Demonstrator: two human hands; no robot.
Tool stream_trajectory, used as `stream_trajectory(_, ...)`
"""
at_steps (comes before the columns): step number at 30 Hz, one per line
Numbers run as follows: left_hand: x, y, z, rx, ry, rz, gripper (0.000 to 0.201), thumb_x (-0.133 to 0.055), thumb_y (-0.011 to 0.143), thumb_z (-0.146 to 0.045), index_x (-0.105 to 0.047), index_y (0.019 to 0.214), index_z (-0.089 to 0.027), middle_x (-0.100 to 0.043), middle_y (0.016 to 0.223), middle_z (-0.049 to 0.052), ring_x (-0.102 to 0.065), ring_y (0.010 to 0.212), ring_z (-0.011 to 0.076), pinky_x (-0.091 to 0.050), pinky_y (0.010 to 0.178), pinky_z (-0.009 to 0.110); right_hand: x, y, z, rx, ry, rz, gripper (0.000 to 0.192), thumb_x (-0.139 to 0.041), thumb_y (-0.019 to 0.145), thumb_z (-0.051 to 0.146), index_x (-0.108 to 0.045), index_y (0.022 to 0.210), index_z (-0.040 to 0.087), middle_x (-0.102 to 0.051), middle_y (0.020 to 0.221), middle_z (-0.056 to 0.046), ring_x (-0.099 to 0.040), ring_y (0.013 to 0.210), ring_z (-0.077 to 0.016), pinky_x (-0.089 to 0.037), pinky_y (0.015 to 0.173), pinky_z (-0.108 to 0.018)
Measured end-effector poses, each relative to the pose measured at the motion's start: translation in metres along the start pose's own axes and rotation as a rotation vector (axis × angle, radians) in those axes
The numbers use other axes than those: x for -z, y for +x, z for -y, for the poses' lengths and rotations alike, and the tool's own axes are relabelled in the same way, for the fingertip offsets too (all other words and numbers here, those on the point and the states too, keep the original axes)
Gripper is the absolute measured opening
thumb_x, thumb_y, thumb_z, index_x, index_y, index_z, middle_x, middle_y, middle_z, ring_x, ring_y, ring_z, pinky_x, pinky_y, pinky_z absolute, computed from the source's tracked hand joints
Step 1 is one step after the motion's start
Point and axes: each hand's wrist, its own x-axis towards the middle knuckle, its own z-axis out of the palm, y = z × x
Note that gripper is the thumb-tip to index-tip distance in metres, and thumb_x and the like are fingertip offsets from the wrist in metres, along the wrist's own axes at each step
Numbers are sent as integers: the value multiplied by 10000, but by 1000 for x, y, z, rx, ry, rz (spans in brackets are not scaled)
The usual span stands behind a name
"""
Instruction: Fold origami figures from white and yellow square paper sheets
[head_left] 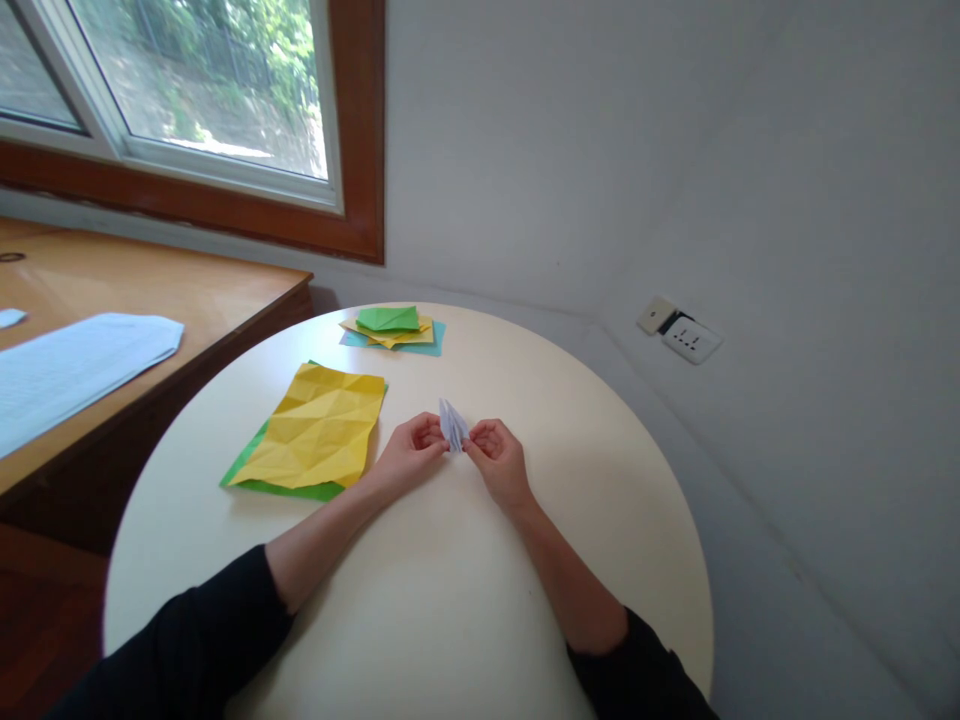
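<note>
A small piece of folded white paper stands upright over the middle of the round table, its layers fanned and its tip pointing up. My left hand pinches its lower left edge between thumb and fingers. On the opposite side, my right hand pinches the lower right edge the same way. The hands are close together, with only the paper between them. Whether the paper's base touches the table I cannot tell.
Left of my hands lies a creased yellow sheet over a green sheet. Farther back sits a pile of folded green paper on yellow and blue pieces. A wooden desk bears white paper. Wall sockets are at right.
</note>
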Motion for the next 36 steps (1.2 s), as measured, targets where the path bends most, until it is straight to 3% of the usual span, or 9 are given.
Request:
stream_trajectory(6,1,1,2,12,12,-24,248,-678,624,-281,-557,794,-148,-640,693,9,-605,681,141,-461,692,280,0,-3,5,3,-45,70,124,-637,654,284,-578,703,185,-605,683,1,-587,628,-130,-483,623,-257)
stream_trajectory(12,0,1,0,5,12,-15,209,-647,616,-240,-572,787,-147,-661,719,14,-614,704,149,-462,697,278,-2,-5,9,-64,-63,65,239,-698,600,341,-588,734,177,-625,660,5,-562,529,-110,-467,528,-238)
stream_trajectory(17,0,2,1,9,7,-44,165,-615,618,-200,-556,764,-149,-649,690,1,-606,669,130,-461,682,261,-2,-2,3,-22,-27,37,188,-664,640,335,-586,708,178,-638,667,-12,-605,626,-140,-482,590,-255)
stream_trajectory(24,0,0,0,10,-46,-74,363,-595,626,-189,-420,943,-205,-593,642,-67,-599,553,104,-459,599,240,-2,-2,2,-7,65,6,195,-666,650,275,-531,772,204,-629,620,29,-610,607,-123,-489,606,-249)
stream_trajectory(30,2,0,1,-17,109,-82,110,-555,653,-200,-571,752,-155,-608,637,-13,-594,585,114,-447,589,232,-3,-2,3,-13,92,70,242,-650,663,252,-580,890,206,-684,780,-17,-648,766,-164,-518,696,-287)
stream_trajectory(36,3,2,2,-10,137,-73,152,-600,633,-237,-650,735,-136,-653,695,24,-599,650,140,-469,670,265,-1,-1,0,26,88,97,244,-629,683,244,-613,924,209,-680,906,-33,-646,821,-172,-524,725,-299)
